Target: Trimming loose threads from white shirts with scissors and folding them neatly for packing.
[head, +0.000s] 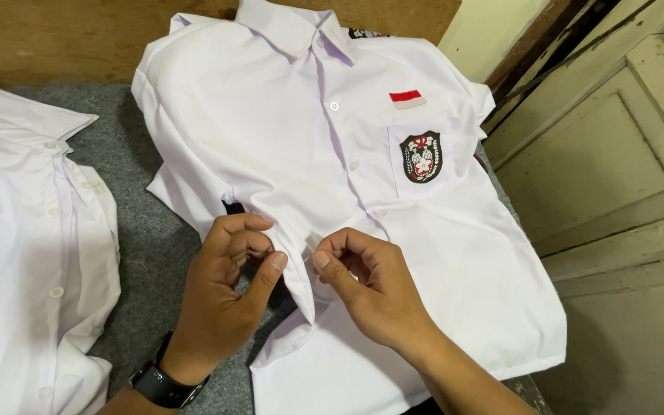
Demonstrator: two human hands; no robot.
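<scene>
At the near middle of the bench (155, 230), the fingers meet over the front placket of a white shirt (332, 177): the left hand (228, 288) pinches a raised fold of the cloth between thumb and curled fingers, and the right hand (363, 280) grips the facing edge between thumb and forefinger, so both are clenched on the fabric, just beside each other. A thin pale strand seems to run between the two thumbs, though it is too fine to be sure. The shirt lies face up and buttoned down to about the middle, collar (293, 27) toward the far edge, hem toward the near edge and right corner. On its chest pocket sits a dark shield badge (421, 156), with a small red and white patch (407, 98) above it. The cloth looks light, thin and soft; it creases readily and would slide over the grey felt cover, so the firmer placket or a button (353, 165) edge seems the best place to hold. A black watch (163, 384) sits on the left wrist. A second white shirt (24, 246) lies along the left edge, well apart. A pale panelled door (616, 169) stands beyond the right edge.
</scene>
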